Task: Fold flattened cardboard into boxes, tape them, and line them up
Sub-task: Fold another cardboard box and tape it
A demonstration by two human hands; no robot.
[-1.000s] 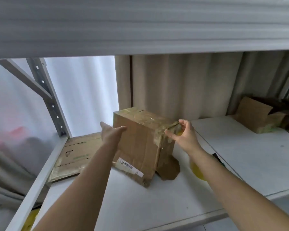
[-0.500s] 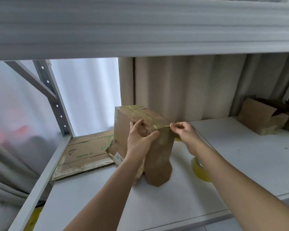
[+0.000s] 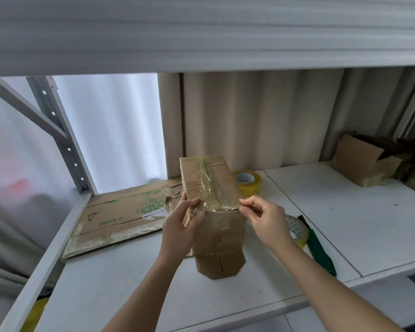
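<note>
So you've got the box [image 3: 213,212] standing up on the surface [image 3: 130,295], right between your two hands, taped face up top. Your left hand [image 3: 181,230] grips the near left corner, thumb laid over the tape strip [image 3: 207,188] and fingers curled round the side, which looks like it's there to pin the tape down and stop the box from tipping. Your right hand [image 3: 261,218] pinches at the near right corner, right where the tape folds over the edge; I'd guess you're either smoothing the end down or holding the loose bit taut, can't tell which from here.

The bottom flaps down by the surface look unsealed and splayed a bit, so my read is one end's done and the other isn't.

One tape roll [image 3: 247,182] sits just past your right hand, behind the box, and a second roll [image 3: 297,231] is right under your right wrist, next to something dark green [image 3: 320,252]. Flattened cardboard [image 3: 120,216] lies out past your left hand, so more is waiting. Another folded box [image 3: 367,161] sits well off beyond your right hand, probably where the lineup goes.
</note>
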